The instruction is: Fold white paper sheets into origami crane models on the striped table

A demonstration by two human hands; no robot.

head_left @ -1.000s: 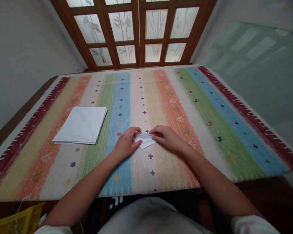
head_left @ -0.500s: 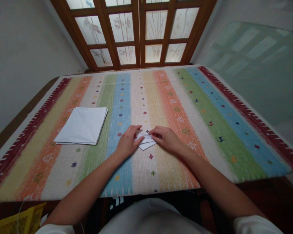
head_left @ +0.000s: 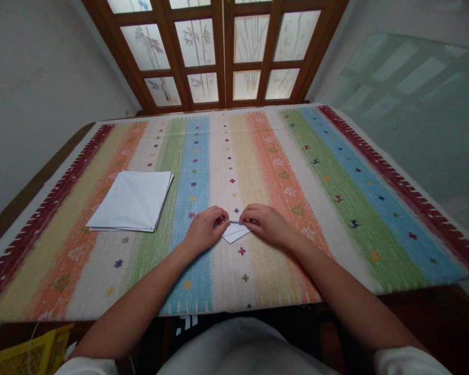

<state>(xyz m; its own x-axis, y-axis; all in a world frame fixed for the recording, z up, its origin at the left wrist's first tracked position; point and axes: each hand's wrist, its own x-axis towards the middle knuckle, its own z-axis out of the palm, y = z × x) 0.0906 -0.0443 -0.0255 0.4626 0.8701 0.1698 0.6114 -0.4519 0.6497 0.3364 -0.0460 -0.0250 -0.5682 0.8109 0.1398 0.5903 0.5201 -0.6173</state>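
A small folded white paper (head_left: pixel 235 233) lies on the striped tablecloth in front of me, its pointed end toward me. My left hand (head_left: pixel 208 227) pinches its left side between thumb and fingers. On the right side, my right hand (head_left: pixel 264 223) holds the paper in a similar pinch. Between the fingertips runs the paper's far edge, which looks like a narrow raised strip. The fingers hide both side corners.
A stack of white paper sheets (head_left: pixel 131 202) lies to the left on the tablecloth (head_left: pixel 234 281). Below the table's left front corner is a yellow basket (head_left: pixel 27 354). Wooden doors with glass panes (head_left: pixel 222 57) stand beyond the table.
The far part of the small paper, earlier lying wider between my hands, now shows as a thin edge. The left fingers have curled closer to the thumb and shifted slightly toward me.
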